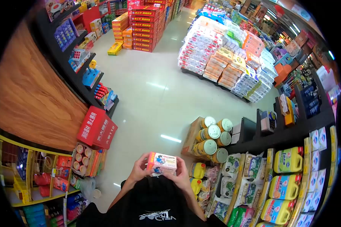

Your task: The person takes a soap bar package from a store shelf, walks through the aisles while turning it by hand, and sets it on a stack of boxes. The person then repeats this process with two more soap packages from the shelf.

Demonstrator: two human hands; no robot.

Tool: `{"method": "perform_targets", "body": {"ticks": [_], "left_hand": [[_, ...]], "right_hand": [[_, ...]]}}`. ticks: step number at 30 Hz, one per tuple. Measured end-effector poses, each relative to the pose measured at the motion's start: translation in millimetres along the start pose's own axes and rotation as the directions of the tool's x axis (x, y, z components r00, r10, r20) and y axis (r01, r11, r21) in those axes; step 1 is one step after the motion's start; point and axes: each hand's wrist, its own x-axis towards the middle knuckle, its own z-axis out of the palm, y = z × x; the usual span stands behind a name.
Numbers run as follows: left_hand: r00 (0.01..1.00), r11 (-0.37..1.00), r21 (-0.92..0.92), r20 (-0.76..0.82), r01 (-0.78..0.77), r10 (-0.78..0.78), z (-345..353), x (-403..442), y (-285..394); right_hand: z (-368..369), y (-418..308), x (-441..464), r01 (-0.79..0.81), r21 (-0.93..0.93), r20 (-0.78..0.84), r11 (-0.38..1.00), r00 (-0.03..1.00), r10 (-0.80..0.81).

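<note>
A small box (163, 162), white and pink with blue figures and a red-orange end, is held level in front of a black top with white print. My left hand (139, 168) is closed on the box's left end. On the right end, my right hand (181, 173) grips the same box, its fingers bent round the side and corner. Both hands touch the box at once, and its underside is hidden.
Shelves with yellow jugs (283, 187) and bags stand at the right, near a carton of tins (206, 146). At the left are a red fire box (97, 128) and a wooden counter (30, 90). Ahead, a pallet of tissue packs (225, 62) and stacked red cartons (143, 30) stand on the floor.
</note>
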Motion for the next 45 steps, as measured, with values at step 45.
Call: {"method": "perform_targets", "body": {"ticks": [45], "left_hand": [[0.981,0.957,0.229,-0.117,0.178,-0.155,-10,462,5]], "right_hand": [[-181,-66,413,-0.274,0.354,0.004,0.894,0.956,0.292]]}}
